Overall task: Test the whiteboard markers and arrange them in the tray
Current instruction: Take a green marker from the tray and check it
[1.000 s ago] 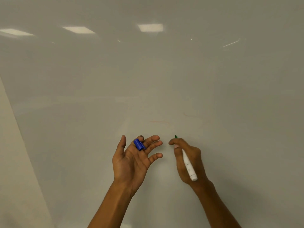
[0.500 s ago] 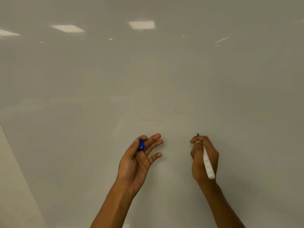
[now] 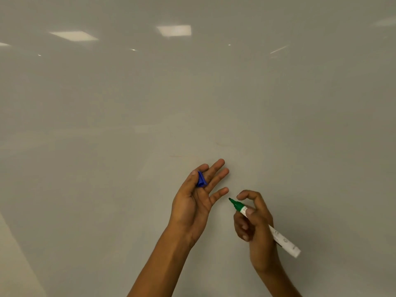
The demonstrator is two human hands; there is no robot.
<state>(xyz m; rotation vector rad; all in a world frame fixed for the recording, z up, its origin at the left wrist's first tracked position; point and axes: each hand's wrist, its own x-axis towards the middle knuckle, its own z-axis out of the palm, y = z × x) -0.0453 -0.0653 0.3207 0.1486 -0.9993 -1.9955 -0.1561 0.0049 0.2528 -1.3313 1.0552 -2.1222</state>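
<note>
A white whiteboard [image 3: 192,93] fills the view. My right hand [image 3: 256,228] grips an uncapped white marker [image 3: 278,237] with a green tip [image 3: 234,204]. The tip points up and to the left, toward my left hand, and is off the board. My left hand [image 3: 192,202] is raised palm up with its fingers spread, and a blue marker cap [image 3: 201,180] is pinched between its thumb and forefinger. The tip lies just right of my left little finger. No tray is in view.
Ceiling lights reflect in the upper part of the board. Faint reddish marks [image 3: 220,144] show on the board above my hands. A beige wall strip [image 3: 15,264] shows at the lower left, beside the board's edge.
My right hand has pulled the marker down and left, away from the board, and turned its tip toward my left hand. My left hand stays raised with the blue cap.
</note>
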